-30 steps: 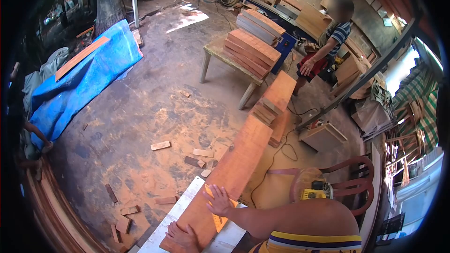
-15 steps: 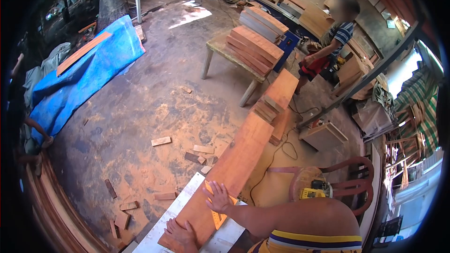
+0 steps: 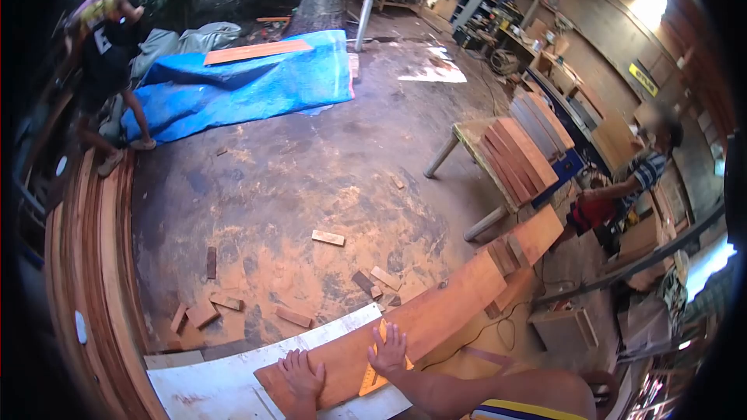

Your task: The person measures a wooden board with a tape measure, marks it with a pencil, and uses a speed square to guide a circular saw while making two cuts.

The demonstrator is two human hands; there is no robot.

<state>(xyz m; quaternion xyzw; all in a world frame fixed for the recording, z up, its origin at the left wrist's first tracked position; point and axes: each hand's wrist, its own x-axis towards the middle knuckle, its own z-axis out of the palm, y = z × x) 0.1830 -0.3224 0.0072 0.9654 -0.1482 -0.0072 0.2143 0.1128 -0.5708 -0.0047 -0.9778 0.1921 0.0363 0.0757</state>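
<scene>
Plainly, both hands are bearing down on the near end of a long reddish plank [image 3: 451, 303], which lies across a white sheet [image 3: 210, 381] at the bottom of the view. The left hand [image 3: 302, 377] lies flat with its fingers a little apart, close to the plank's end. The right hand [image 3: 389, 351], fingers fanned wide, presses on a yellow square [image 3: 373, 382] laid on the board just beside it. I judge this to be the setting-out step, with the square being seated for a line across the grain (no pencil shows). The next move would call for the square held firm against the plank's edge and one hand freed without the board shifting.

Beyond the hands the plank runs up and right, away from the person. Scattered offcuts [image 3: 327, 238] lie on the dusty floor to its left. Farther off stands a table [image 3: 467, 140] stacked with boards, a co-worker [image 3: 626, 186] bent near it. A blue tarp [image 3: 249, 85] lies farthest back.
</scene>
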